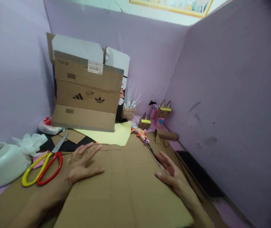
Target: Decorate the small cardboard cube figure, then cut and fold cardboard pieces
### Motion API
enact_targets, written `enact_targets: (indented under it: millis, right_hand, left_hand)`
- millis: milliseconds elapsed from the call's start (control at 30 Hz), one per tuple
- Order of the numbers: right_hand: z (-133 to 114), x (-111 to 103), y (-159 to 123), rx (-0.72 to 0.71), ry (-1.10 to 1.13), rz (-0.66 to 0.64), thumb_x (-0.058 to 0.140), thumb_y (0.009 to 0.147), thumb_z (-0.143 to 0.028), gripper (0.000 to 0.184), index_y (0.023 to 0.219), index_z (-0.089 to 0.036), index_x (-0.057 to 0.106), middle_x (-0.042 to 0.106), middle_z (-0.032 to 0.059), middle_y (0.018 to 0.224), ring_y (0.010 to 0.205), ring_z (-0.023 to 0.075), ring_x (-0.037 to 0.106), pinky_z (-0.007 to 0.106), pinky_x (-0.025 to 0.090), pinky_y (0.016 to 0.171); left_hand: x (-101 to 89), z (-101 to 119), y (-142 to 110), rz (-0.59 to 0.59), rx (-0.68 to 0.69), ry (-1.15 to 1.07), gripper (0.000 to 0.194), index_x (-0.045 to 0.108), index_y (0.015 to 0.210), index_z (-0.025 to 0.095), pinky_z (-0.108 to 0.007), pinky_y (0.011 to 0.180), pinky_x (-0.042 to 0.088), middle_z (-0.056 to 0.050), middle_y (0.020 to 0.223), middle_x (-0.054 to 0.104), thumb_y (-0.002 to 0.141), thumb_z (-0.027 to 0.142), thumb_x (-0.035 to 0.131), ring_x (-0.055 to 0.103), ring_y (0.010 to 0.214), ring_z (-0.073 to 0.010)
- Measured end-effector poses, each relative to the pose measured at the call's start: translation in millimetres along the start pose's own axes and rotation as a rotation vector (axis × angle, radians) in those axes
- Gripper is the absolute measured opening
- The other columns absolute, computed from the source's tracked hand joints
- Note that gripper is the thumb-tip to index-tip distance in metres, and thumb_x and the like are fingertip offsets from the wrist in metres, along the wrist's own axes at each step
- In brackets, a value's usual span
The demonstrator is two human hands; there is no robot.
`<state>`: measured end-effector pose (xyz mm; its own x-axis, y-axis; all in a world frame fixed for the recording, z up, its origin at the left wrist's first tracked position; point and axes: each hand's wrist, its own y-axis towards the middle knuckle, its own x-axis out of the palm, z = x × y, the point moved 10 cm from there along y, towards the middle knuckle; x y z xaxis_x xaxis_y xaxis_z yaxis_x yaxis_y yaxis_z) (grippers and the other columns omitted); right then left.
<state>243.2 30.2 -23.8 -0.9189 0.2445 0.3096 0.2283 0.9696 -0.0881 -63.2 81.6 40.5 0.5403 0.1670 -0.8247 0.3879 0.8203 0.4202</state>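
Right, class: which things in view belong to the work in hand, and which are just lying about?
In the work:
- large cardboard sheet, left hand on it, right hand at its edge
- red-and-yellow scissors, probably, lying close by

Lying about, it seems:
- unfolded adidas box
- white pot
- cardboard tube
- basket of sticks

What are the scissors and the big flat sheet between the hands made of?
The scissors: probably metal blades, grey and smooth; glossy yellow and red handles, perhaps plastic. The flat sheet: dull brown cardboard, it seems, with faint crease lines.
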Motion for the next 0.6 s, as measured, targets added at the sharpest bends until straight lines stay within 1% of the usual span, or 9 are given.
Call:
enact_targets:
  millis: [67,100,133,200,233,333,400,500,600]
  right_hand:
    - [5.1,0.5,-4.7,-0.013,-0.04,0.005,0.077,0.05,-0.024,0.076,0.121,-0.024,0.049,0.039,0.0132,0.141,0.129,0.0303,0.037,0.046,0.034,0.101]
    - [9.1,1.5,-5.8,-0.009,-0.065,-0.002,0.075,0.052,-0.023,0.073,0.12,-0.023,0.049,0.042,0.0134,0.139,0.129,0.0298,0.037,0.046,0.034,0.102]
    - [13.4,2.0,-6.3,-0.001,-0.091,-0.008,0.073,0.054,-0.021,0.069,0.119,-0.023,0.05,0.045,0.0134,0.137,0.128,0.0293,0.038,0.046,0.034,0.102]
    - [22.2,1.3,-6.2,0.026,-0.136,-0.015,0.07,0.055,-0.019,0.066,0.118,-0.022,0.051,0.046,0.0128,0.136,0.128,0.0285,0.039,0.046,0.034,0.102]
    - [24.9,0.4,-5.8,0.032,-0.15,-0.015,0.069,0.055,-0.018,0.065,0.117,-0.023,0.051,0.046,0.0121,0.137,0.128,0.0277,0.039,0.045,0.033,0.102]
    - [25.8,-1.9,-5.3,0.017,-0.185,-0.011,0.065,0.055,-0.015,0.064,0.117,-0.024,0.052,0.045,0.0101,0.138,0.129,0.0245,0.038,0.043,0.028,0.106]
    - [25.1,-2.2,-5.8,0.014,-0.208,-0.008,0.064,0.055,-0.015,0.065,0.118,-0.024,0.052,0.044,0.0099,0.139,0.13,0.0237,0.036,0.043,0.026,0.107]
    - [25.4,-1.8,-7.1,0.028,-0.228,-0.004,0.064,0.056,-0.016,0.068,0.122,-0.023,0.049,0.041,0.0102,0.141,0.131,0.0236,0.034,0.042,0.024,0.108]
    - [25.7,-1.0,-7.4,0.03,-0.236,-0.01,0.064,0.056,-0.019,0.069,0.123,-0.022,0.048,0.039,0.011,0.142,0.132,0.0228,0.033,0.041,0.022,0.109]
  left_hand:
    - [10.8,-7.5,0.0,-0.1,0.057,0.111,0.051,0.055,0.121,0.039,-0.056,0.103,0.024,-0.002,0.144,0.037,0.073,0.02,0.054,0.03,0.131,-0.0338]
    - [13.4,-13.0,-0.5,-0.142,0.07,0.164,0.057,0.051,0.125,0.038,-0.057,0.103,0.024,-0.003,0.146,0.033,0.072,0.016,0.053,0.027,0.132,-0.0352]
    - [12.1,-19.2,-0.8,-0.154,0.064,0.207,0.061,0.048,0.128,0.036,-0.057,0.102,0.024,-0.004,0.147,0.03,0.071,0.014,0.051,0.026,0.132,-0.0361]
    - [2.5,-27.8,-0.3,-0.105,0.028,0.246,0.058,0.045,0.131,0.029,-0.055,0.102,0.026,-0.009,0.146,0.032,0.075,0.014,0.047,0.028,0.131,-0.0351]
    - [-2.1,-27.0,-0.2,-0.07,0.027,0.236,0.054,0.044,0.132,0.025,-0.053,0.102,0.027,-0.01,0.145,0.034,0.078,0.017,0.045,0.028,0.131,-0.0333]
    - [-3.8,-8.8,-2.6,-0.002,0.098,0.143,0.046,0.042,0.132,0.021,-0.045,0.105,0.028,-0.01,0.14,0.042,0.086,0.024,0.038,0.033,0.13,-0.0264]
    - [5.2,4.8,-5.9,-0.006,0.142,0.095,0.042,0.046,0.129,0.02,-0.043,0.105,0.028,-0.01,0.135,0.047,0.088,0.025,0.038,0.038,0.127,-0.0249]
    - [23.4,17.3,-10.2,-0.058,0.175,0.056,0.038,0.053,0.122,0.018,-0.046,0.106,0.028,-0.011,0.13,0.052,0.088,0.027,0.039,0.04,0.125,-0.0264]
    - [39.3,18.1,-11.7,-0.159,0.152,0.058,0.037,0.056,0.119,0.018,-0.048,0.104,0.03,-0.012,0.128,0.053,0.089,0.028,0.038,0.042,0.123,-0.0276]
